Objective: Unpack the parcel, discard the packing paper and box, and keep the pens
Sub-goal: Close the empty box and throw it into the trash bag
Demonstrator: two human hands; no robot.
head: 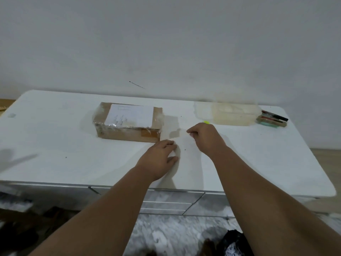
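Head view is blurred at its right, where a pale translucent shape (228, 113) cannot be identified. One taped cardboard box (127, 123) with a white label sits on the white worktop (55, 145). Several pens (273, 118) lie far right, count unclear. Both hands pinch a faint clear sheet (181, 145): left hand (156, 159) curled, right hand (204, 137) closed on its edge.

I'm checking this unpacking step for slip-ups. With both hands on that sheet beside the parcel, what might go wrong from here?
1. The left hand and right hand are handling a thin translucent sheet that overhangs the white table edge; it may slide off.
2. The brown cardboard box looks sealed under clear wrap, so its contents cannot be seen.
3. The loose pens near the far right corner might roll off.
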